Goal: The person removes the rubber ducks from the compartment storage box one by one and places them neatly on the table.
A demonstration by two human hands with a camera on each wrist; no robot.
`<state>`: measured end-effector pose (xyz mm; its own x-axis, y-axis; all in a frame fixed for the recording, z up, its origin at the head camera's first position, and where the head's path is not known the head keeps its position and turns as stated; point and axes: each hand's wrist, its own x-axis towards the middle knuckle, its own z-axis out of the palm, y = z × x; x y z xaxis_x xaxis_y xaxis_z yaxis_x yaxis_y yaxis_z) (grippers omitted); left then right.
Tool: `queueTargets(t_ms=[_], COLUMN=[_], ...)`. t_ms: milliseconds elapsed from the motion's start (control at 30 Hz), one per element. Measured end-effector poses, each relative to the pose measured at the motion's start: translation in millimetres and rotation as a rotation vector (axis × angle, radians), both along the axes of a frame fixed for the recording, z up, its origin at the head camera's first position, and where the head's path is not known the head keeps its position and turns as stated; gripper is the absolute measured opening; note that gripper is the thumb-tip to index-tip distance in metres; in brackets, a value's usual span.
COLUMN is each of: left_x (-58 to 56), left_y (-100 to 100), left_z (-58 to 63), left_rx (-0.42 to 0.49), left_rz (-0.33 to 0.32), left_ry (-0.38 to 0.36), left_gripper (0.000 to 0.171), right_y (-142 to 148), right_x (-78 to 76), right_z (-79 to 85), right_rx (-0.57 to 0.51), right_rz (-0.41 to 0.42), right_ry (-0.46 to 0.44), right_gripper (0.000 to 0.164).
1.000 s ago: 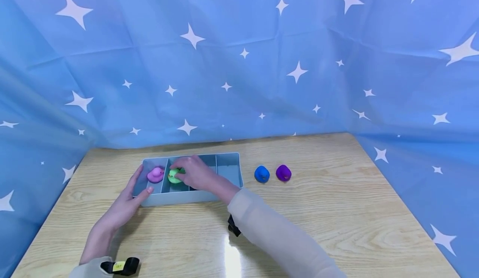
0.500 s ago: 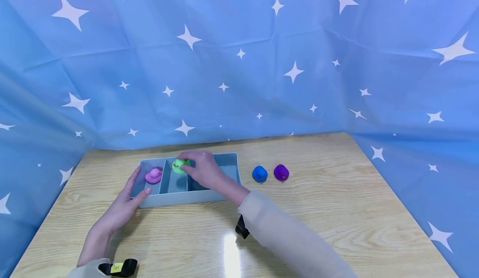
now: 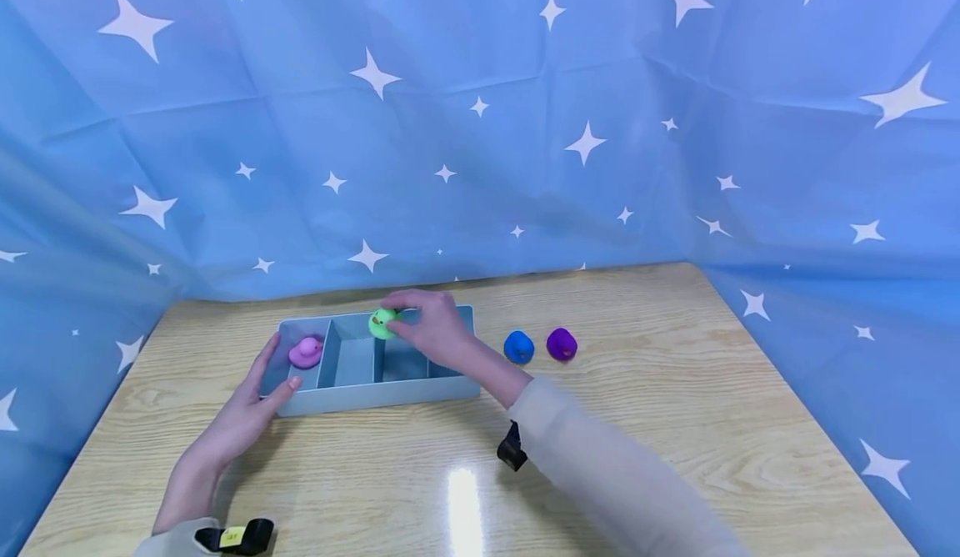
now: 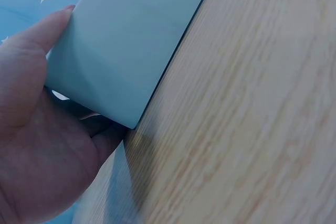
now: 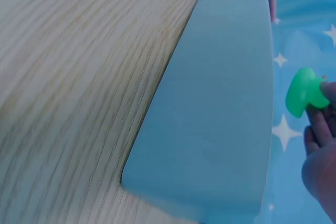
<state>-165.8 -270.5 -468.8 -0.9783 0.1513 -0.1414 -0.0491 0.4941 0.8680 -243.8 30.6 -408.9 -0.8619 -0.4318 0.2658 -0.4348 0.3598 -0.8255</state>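
A grey-blue divided tray [image 3: 378, 395] lies on the table. My left hand [image 3: 236, 424] grips its left end; in the left wrist view the thumb is at the upper edge and the fingers go behind the end wall, partly hidden. My right hand [image 3: 444, 332] pinches a green rubber duck [image 3: 381, 324] between thumb and fingertips. In the right wrist view this green duck [image 5: 300, 93] shows up past the tray's top edge. In the head view it overlaps the divider right of the second compartment. A pink rubber duck [image 3: 304, 354] sits in the leftmost compartment.
To the tray's right, a blue duck [image 3: 519, 347] and a purple duck [image 3: 562, 344] sit side by side on the wooden table [image 3: 675, 424]. Behind the table hangs a blue star-patterned cloth [image 3: 480, 140]. A black strapped device [image 3: 238, 536] is on the left wrist.
My right hand has lifted the green duck from the second compartment and carried it rightward. The left hand keeps its hold on the tray.
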Motion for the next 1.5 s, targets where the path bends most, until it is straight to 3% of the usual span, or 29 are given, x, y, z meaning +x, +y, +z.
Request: queueTargets(t_ms=[433,833,1500], left_x=[-0.5,-2.1,-2.1], left_y=[0,-2,0], left_z=[1.9,0.5,0.4], left_rx=[-0.009,-0.007,-0.028], left_rz=[0.001,0.003,0.003], left_ry=[-0.007,-0.004,-0.016], left_gripper=[0.087,0.088,0.088], right_y=[55,85,139], right_x=[-9.3,-7.8,-1.6], right_z=[2.7,3.0,-5.3], right_rx=[0.005,0.031,0.0], right_rz=[-0.086,-0.076,-0.083], right_ry=[0.007,0.046,-0.048], right_gripper=[0.03,0.031,0.03])
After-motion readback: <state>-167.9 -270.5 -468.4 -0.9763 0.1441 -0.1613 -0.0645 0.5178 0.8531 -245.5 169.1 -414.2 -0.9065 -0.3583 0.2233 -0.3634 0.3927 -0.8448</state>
